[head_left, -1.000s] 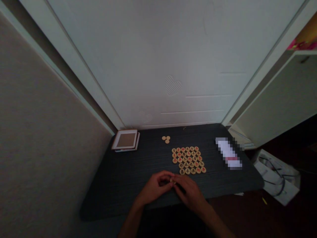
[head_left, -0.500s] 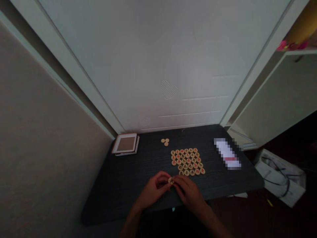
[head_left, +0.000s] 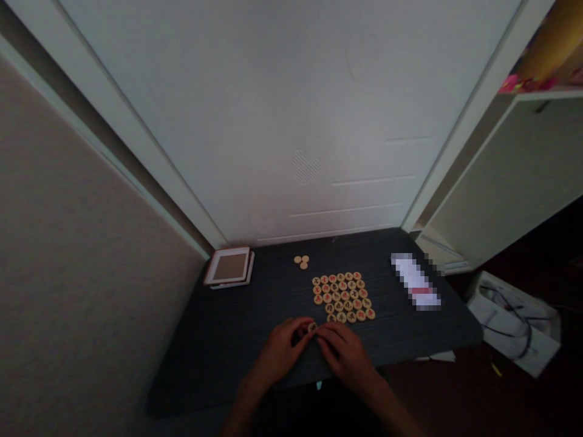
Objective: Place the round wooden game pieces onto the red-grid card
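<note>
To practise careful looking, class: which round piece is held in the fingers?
The dark-marked piece held by the left hand; all other visible pieces lie on the table.

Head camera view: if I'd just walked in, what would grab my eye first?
Probably the block of round pieces, marked in black and red, in rows on the dark table. Just in front of it, the left hand holds another marked piece, with the right hand close beside it. Farther back, left of the block, lie three blank pieces.
</note>
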`<state>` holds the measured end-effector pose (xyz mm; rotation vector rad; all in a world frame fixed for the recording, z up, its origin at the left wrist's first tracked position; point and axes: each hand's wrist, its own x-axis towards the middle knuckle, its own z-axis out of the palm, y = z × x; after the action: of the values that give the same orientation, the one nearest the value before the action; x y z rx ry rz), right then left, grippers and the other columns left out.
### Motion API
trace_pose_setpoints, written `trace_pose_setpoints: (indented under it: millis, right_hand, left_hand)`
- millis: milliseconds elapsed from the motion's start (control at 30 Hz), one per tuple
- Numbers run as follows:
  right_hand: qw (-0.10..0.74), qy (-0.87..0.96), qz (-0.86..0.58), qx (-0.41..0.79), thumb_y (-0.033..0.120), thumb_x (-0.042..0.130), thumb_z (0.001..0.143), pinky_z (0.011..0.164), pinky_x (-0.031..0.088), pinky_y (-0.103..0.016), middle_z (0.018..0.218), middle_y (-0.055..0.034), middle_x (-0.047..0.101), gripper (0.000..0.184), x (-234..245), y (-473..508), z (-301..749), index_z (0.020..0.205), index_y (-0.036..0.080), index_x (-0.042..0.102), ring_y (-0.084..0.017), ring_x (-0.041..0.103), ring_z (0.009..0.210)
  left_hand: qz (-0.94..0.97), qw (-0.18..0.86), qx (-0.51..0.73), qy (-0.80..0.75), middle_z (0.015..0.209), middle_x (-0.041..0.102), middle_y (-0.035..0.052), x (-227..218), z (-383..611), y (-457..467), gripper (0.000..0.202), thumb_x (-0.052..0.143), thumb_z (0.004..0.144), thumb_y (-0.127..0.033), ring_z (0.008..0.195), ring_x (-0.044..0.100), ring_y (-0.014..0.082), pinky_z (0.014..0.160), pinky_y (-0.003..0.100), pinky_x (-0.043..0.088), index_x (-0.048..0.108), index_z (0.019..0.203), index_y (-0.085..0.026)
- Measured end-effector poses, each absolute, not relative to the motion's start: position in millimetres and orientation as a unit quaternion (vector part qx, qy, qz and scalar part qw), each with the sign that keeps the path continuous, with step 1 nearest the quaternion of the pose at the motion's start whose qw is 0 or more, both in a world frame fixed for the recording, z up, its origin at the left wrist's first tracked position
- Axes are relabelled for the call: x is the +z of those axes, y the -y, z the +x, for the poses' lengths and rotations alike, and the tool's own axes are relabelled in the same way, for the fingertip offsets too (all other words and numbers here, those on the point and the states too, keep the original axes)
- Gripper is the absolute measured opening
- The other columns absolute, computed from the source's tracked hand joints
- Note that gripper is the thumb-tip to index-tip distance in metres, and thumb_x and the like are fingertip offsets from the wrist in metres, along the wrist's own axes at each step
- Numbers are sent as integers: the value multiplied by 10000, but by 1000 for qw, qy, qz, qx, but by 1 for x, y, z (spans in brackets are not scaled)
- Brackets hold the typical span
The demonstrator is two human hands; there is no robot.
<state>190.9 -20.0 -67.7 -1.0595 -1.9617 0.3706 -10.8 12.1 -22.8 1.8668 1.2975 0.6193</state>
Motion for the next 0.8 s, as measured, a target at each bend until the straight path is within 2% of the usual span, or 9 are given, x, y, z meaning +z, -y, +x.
trace_pose_setpoints:
  millis: [133, 367, 600, 800]
  right_hand:
    - [437, 781, -424, 140, 180, 551, 971, 914, 599, -390, 1115, -92, 706, 306, -62, 19, 200, 1257, 243, 640, -223, 680, 1031]
    - [453, 736, -496, 84, 228, 533, 987, 946, 580, -417, 1104, -103, 703, 248, -60, -3, 264, 1197, 230, 664, -233, 679, 1032]
    - [422, 700, -574, 54, 367, 550, 981, 974, 554, -474, 1155, -116, 679, 283, -77, -16, 310, 1204, 241, 671, -271, 661, 1065]
    - [404, 694, -591, 73, 397, 514, 999, 985, 537, -477, 1156, -119, 684, 303, -88, -18, 314, 1205, 229, 660, -269, 656, 1070]
  left_hand:
    - [775, 309, 227, -503, 1014, 720, 36, -27, -9, -14, 242, 595, 947, -328, 911, 670, 202, 884, 347, 547, 686, 1165, -276]
    - [795, 227, 232, -513, 1083, 685, 46, -29, -4, -16, 176, 567, 969, -315, 1019, 664, 223, 893, 358, 560, 680, 1097, -271]
    - [807, 197, 245, -500, 1161, 675, 32, -33, -6, -16, 193, 599, 956, -270, 1086, 655, 216, 973, 380, 549, 660, 1138, -290]
    - [808, 189, 263, -491, 1113, 695, 24, -39, -6, -19, 170, 585, 967, -259, 1062, 665, 208, 970, 383, 557, 669, 1112, -285]
